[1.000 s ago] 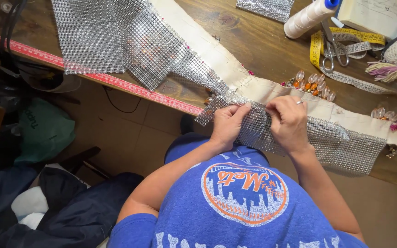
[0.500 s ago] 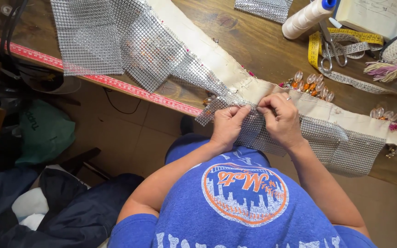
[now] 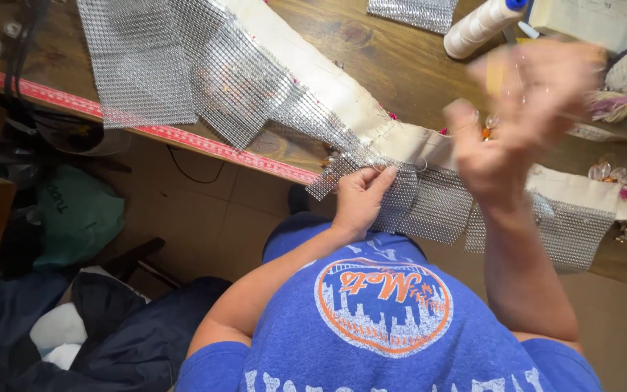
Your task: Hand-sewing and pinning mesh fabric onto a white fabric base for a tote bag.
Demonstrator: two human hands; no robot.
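At the counter's (image 3: pixel 371 54) front edge, from the head view, silver mesh trim (image 3: pixel 429 207) lay partly along a cream fabric band (image 3: pixel 342 94), its right stretch seemingly not yet fastened; the left hand (image 3: pixel 361 199) pinched the mesh where it met the band; the right hand (image 3: pixel 517 123) was raised well above it, blurred, fingers loosely curled, whether gripping a needle or thread I cannot tell.

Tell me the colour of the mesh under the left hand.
Silver mesh, a fine glittering grid, seen in the head view.
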